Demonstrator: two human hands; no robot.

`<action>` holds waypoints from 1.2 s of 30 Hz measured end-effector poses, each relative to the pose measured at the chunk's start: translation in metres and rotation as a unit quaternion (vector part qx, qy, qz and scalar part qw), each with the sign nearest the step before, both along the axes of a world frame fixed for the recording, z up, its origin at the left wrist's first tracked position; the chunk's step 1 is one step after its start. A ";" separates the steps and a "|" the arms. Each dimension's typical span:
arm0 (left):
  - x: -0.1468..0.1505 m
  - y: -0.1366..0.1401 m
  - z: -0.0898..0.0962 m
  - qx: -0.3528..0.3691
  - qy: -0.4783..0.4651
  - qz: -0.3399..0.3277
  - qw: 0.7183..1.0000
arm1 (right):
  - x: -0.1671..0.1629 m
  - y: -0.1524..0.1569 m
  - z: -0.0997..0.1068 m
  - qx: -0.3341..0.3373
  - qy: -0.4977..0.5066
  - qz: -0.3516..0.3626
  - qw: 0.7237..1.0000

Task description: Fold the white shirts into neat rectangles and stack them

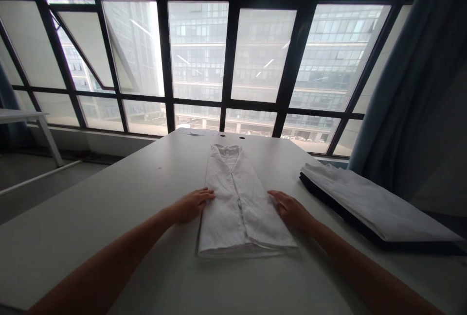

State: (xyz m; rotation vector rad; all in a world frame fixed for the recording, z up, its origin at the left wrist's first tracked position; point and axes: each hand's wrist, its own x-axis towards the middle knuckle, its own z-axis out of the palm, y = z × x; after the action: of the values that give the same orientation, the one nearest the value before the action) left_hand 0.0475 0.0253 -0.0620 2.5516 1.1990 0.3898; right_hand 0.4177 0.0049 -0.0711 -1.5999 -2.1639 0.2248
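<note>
A white shirt [224, 218], folded into a long narrow shape, lies flat on the white table [156, 266]. Its collar points toward the window and its front opening runs down the middle. At the shirt's left edge rests my left hand [191, 204], fingers stretched out with the tips on the cloth. My right hand [292, 210] touches the opposite edge, its fingers extended along the fabric and its thumb side hard to make out. Neither hand has the shirt lifted; the fold's near end lies toward me.
On the right side of the table lies a stack of white cloth [372, 203] over a dark layer [350, 222]. White paper or cloth [197, 131] sits at the far edge near two dark round spots. A blue curtain [408, 96] hangs at right; another white table [22, 115] stands at left.
</note>
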 end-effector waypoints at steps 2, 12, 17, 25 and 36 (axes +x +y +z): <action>-0.006 0.004 0.004 -0.010 0.008 -0.020 1.000 | 0.001 0.002 0.000 -0.017 -0.001 0.034 0.999; -0.035 -0.036 0.039 -0.039 0.005 -0.165 0.986 | 0.007 -0.044 0.050 -0.121 -0.006 0.180 0.976; -0.039 -0.013 0.025 0.058 -0.004 -0.111 0.992 | 0.008 -0.012 0.029 -0.019 -0.038 0.096 0.994; -0.019 0.020 0.013 0.121 -0.011 -0.174 0.977 | -0.004 -0.010 0.042 -0.115 -0.024 0.192 0.974; -0.031 -0.028 0.022 0.059 -0.008 -0.237 0.970 | -0.010 -0.057 0.031 -0.007 -0.059 0.244 0.968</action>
State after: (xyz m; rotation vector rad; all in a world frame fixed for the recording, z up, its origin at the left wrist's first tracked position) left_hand 0.0170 -0.0029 -0.0404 2.8143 0.5392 0.3738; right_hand 0.4080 -0.0519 -0.0400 -1.0837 -2.6266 0.2983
